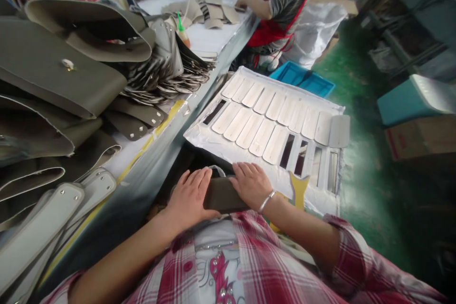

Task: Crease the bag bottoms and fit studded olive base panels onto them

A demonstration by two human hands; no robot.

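Observation:
Close to my body is a dark olive-brown leather-like piece (225,194), held between my two hands. My left hand (190,195) grips its left end, thumb along the near edge and fingers stretched over the far side. Over the right end lies my right hand (252,185), fingers together and wrist wearing a silver bangle. A pale clear strip (217,170) shows just beyond the piece. What lies beneath the piece is hidden. Ahead stands a white-covered rack (228,145) bearing rows of pale rounded strips (261,135), with a yellow forked part (299,187) at its near edge.
On the left, a table (142,156) holds olive bag bodies (60,66), stacked riveted straps (167,80) and pale straps (53,218). A co-worker (285,4) sits at its far side. Blue tray (302,78), teal bin (409,99) and cardboard box (422,137) stand beyond the rack.

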